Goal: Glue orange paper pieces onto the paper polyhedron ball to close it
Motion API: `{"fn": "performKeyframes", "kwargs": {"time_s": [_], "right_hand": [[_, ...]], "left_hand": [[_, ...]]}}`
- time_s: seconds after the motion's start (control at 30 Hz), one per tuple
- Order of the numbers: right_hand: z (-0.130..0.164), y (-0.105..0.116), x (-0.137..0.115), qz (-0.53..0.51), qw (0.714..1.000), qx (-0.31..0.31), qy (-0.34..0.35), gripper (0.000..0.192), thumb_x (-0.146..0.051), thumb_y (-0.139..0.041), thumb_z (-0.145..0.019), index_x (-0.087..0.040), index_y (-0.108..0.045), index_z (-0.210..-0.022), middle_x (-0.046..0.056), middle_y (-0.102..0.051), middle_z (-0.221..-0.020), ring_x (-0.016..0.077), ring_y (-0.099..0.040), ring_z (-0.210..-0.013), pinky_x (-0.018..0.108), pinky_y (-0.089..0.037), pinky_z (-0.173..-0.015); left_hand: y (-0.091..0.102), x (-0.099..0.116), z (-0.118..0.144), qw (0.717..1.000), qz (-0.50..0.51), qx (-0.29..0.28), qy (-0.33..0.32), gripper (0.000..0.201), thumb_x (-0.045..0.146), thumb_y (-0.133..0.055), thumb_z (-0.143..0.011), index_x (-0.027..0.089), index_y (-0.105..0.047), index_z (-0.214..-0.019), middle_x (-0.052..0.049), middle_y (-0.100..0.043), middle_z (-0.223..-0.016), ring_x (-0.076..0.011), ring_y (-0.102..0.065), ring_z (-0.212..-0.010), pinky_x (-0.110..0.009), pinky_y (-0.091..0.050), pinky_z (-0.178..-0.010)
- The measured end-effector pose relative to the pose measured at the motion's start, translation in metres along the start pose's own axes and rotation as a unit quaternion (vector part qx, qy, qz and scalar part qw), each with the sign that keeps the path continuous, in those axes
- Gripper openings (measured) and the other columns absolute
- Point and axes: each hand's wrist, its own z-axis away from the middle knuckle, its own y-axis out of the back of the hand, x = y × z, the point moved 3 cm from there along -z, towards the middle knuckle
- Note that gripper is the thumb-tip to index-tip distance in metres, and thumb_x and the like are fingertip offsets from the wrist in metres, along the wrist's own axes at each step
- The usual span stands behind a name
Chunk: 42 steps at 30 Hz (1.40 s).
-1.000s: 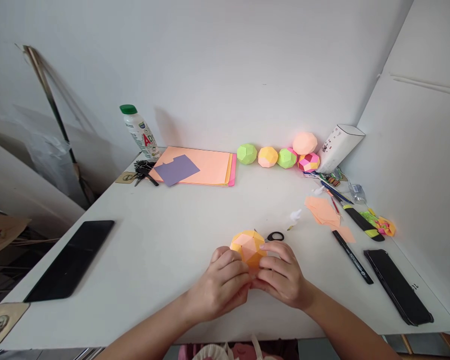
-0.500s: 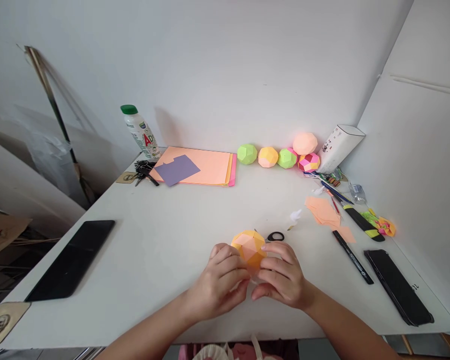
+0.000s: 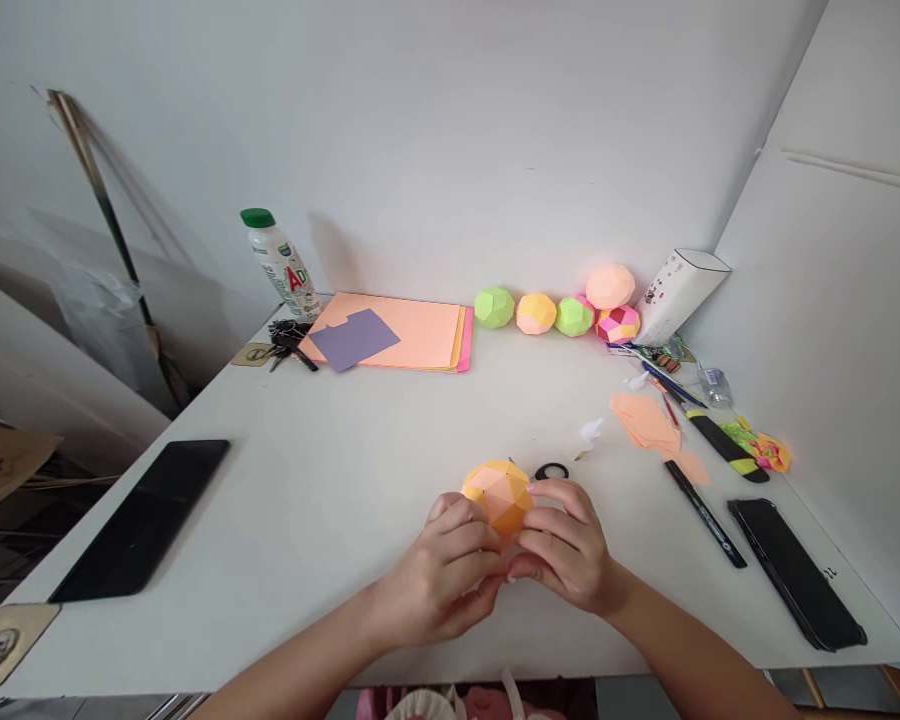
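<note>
Between my hands, above the near part of the table, is a faceted paper ball in orange and peach. My left hand has its fingers curled round the ball's left and near side. On the right side, my right hand presses its fingertips to the ball, its thumb low near the left fingertips. The near underside of the ball is hidden by my fingers. Just behind it lie black-handled scissors, partly covered by the ball and right hand.
Several finished paper balls line the wall, beside stacked coloured sheets with a purple piece. Peach paper pieces, a black marker, a utility knife and a dark phone lie right. A black tablet lies left.
My right thumb has moved up and inward, closer to the left fingertips at the ball's near side. My left hand has shifted slightly right. The ball stays in about the same place.
</note>
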Motion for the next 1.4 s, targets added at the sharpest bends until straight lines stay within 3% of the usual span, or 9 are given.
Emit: {"fn": "performKeyframes", "kwargs": {"time_s": [0.37, 0.7, 0.83, 0.97, 1.1, 1.4], "right_hand": [[-0.003, 0.002, 0.001, -0.011, 1.0, 0.025, -0.009, 0.029, -0.039, -0.055, -0.092, -0.016, -0.064, -0.077, 0.007, -0.064, -0.067, 0.0266, -0.058, -0.095, 0.042, -0.053, -0.074], [-0.003, 0.001, -0.002, 0.03, 1.0, 0.007, -0.003, 0.02, -0.024, -0.057, -0.092, -0.018, -0.063, -0.074, 0.004, -0.062, -0.067, 0.0245, -0.061, -0.093, 0.041, -0.053, -0.077], [0.0, -0.002, -0.006, 0.074, 0.997, 0.002, 0.014, 0.017, -0.011, -0.061, -0.086, -0.019, -0.063, -0.071, 0.002, -0.062, -0.066, 0.0232, -0.062, -0.095, 0.04, -0.053, -0.082], [0.002, -0.002, -0.01, 0.085, 0.996, -0.014, 0.03, 0.017, -0.009, -0.064, -0.083, -0.018, -0.063, -0.069, 0.002, -0.062, -0.066, 0.0236, -0.063, -0.094, 0.039, -0.053, -0.083], [0.002, -0.001, -0.01, 0.081, 0.996, -0.017, 0.029, 0.018, -0.011, -0.063, -0.084, -0.02, -0.062, -0.069, 0.002, -0.063, -0.066, 0.0233, -0.062, -0.096, 0.041, -0.054, -0.082], [0.001, -0.001, -0.01, 0.07, 0.997, -0.01, 0.031, 0.017, -0.01, -0.066, -0.083, -0.018, -0.062, -0.069, 0.001, -0.061, -0.065, 0.0225, -0.06, -0.096, 0.038, -0.053, -0.083]], "left_hand": [[0.0, -0.001, 0.002, 0.999, -0.011, 0.042, -0.012, 0.018, 0.003, -0.053, -0.078, 0.02, -0.053, -0.083, -0.001, -0.061, -0.074, -0.0158, -0.049, -0.074, -0.032, -0.042, -0.069], [-0.001, -0.001, 0.002, 1.0, 0.017, 0.015, -0.002, 0.016, 0.008, -0.057, -0.082, 0.019, -0.058, -0.094, -0.004, -0.066, -0.084, -0.0179, -0.052, -0.079, -0.035, -0.042, -0.071], [-0.008, -0.003, 0.006, 0.999, -0.039, 0.01, -0.001, 0.014, 0.006, -0.058, -0.082, 0.018, -0.057, -0.089, -0.003, -0.065, -0.08, -0.0167, -0.053, -0.078, -0.033, -0.041, -0.072], [-0.009, 0.0, 0.006, 0.992, -0.117, 0.003, -0.041, 0.014, 0.004, -0.057, -0.082, 0.018, -0.055, -0.082, -0.001, -0.062, -0.072, -0.0164, -0.052, -0.075, -0.033, -0.041, -0.07], [-0.006, 0.006, 0.002, 0.99, -0.118, 0.018, -0.07, 0.017, 0.0, -0.053, -0.081, 0.017, -0.055, -0.08, -0.002, -0.063, -0.074, -0.0162, -0.052, -0.074, -0.032, -0.042, -0.07], [-0.01, 0.002, 0.005, 0.992, -0.119, 0.01, -0.05, 0.018, -0.001, -0.053, -0.076, 0.016, -0.052, -0.081, -0.003, -0.06, -0.076, -0.017, -0.049, -0.074, -0.032, -0.039, -0.068]]}}
